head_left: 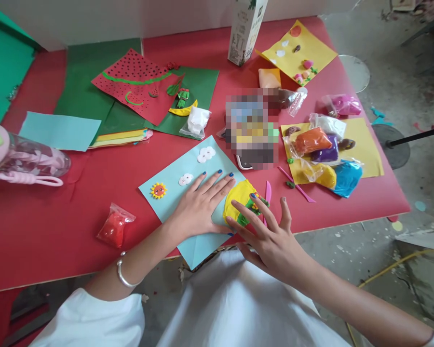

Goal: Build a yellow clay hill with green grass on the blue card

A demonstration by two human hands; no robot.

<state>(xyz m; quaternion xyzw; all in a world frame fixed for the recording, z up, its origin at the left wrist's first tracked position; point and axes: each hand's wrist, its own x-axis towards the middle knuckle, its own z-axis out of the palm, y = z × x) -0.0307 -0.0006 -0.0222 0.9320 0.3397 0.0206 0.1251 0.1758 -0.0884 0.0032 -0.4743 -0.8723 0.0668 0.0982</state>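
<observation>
A light blue sheet (171,176) lies at an angle near the table's front edge. My left hand (198,207) rests flat on its middle, fingers spread. On the sheet are an orange sun with yellow rays (159,190), two white clouds (206,154) and a yellow clay patch (240,193) with green and red bits at its right. My right hand (269,236) is over the patch with its fingers apart, one fingertip at the yellow clay. Neither hand holds anything. The right fingers partly cover the patch.
Bagged red clay (114,229) lies left of the sheet. Several clay bags, including a blue one (347,177), sit on yellow paper (371,149) at right. Behind are a watermelon picture (141,86), a carton (246,31) and a blurred device (251,125). A bottle (32,156) lies far left.
</observation>
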